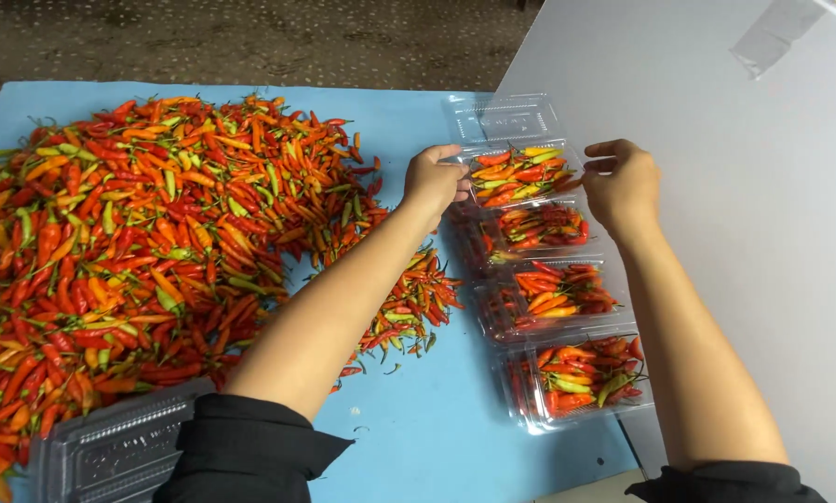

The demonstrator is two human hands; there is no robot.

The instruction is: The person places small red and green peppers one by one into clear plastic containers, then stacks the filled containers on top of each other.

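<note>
My left hand (434,179) and my right hand (624,183) grip the two sides of a clear plastic clamshell box (520,175) filled with red, orange and green chilies. Its lid (504,118) stands open behind it. The box is the farthest in a row of filled clear boxes: one (534,228) just below it, another (553,293) nearer, and the nearest (581,377) at the table's edge. A big loose pile of chilies (148,242) covers the blue table (437,419) to the left of my left arm.
A stack of empty clear boxes (120,452) sits at the lower left by my sleeve. A white board (762,233) lies under the right side of the row. Speckled dark floor (250,37) shows beyond the table's far edge.
</note>
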